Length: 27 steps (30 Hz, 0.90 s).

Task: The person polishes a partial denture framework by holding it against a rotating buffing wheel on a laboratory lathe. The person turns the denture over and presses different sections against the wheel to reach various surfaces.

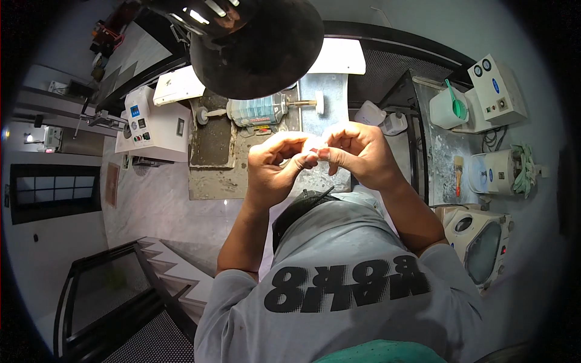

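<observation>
My left hand (pixel 272 169) and my right hand (pixel 365 156) meet in front of my chest, both closed in a pinch. Between their fingertips is a small whitish piece (pixel 314 144) with a reddish patch on its lower side. Glare and the fingers hide most of it, so I cannot tell its kind. Just beyond the hands lies a bench polishing motor (pixel 256 112) with a shaft at each end. One pale round wheel (pixel 203 115) sits on its left shaft, another wheel (pixel 319 103) on its right. The hands are apart from the motor.
A black lamp shade (pixel 260 51) hangs low over the bench. A shallow, dirty tray (pixel 212 136) lies left of the motor, beside a white machine (pixel 158 127). On the right are a white tub (pixel 446 110), a brush (pixel 458 175) and a cabinet with a window (pixel 482 251).
</observation>
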Motion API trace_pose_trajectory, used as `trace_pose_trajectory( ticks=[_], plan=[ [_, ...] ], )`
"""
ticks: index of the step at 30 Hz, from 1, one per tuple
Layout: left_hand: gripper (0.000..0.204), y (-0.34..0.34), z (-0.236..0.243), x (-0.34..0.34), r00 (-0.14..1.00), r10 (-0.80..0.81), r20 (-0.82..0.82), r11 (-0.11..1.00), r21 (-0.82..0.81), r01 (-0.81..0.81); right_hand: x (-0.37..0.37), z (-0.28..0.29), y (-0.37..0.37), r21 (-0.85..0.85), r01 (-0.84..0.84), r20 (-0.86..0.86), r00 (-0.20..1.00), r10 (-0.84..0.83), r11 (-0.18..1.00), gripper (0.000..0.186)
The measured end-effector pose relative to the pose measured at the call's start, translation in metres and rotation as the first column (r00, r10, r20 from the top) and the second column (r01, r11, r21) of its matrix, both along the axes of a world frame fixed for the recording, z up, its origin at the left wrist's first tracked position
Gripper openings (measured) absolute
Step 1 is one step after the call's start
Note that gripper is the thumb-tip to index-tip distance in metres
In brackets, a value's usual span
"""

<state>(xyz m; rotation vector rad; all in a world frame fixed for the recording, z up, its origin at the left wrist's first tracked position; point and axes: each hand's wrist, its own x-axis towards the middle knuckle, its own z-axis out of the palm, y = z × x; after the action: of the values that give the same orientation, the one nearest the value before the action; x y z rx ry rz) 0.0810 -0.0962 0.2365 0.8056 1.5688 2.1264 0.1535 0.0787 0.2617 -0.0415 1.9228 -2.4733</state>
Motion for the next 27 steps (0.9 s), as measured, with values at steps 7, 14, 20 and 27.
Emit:
trace_pose_trajectory(
  ticks=[7,14,20,27],
  plan=[
    [0.020,-0.006,-0.002,-0.001,0.993,0.017,-0.120,1.000,-0.023,-0.020,0.004,0.001,-0.004,0.045,0.005,0.002,1.000,-0.005,0.999,0.010],
    [0.020,-0.008,-0.005,0.000,0.998,-0.005,-0.062,1.000,0.003,0.005,0.006,0.002,-0.006,0.067,-0.004,0.014,1.000,0.003,0.998,0.011],
    [0.016,-0.006,-0.002,0.002,1.000,-0.020,0.018,0.998,-0.062,0.021,0.008,-0.004,-0.002,0.074,-0.012,0.075,0.997,0.007,0.997,0.012],
    [0.023,-0.003,-0.002,-0.001,0.999,0.005,-0.046,0.998,-0.056,-0.008,0.009,-0.010,0.000,0.083,0.001,0.084,0.996,-0.008,0.997,0.010]
  ],
)
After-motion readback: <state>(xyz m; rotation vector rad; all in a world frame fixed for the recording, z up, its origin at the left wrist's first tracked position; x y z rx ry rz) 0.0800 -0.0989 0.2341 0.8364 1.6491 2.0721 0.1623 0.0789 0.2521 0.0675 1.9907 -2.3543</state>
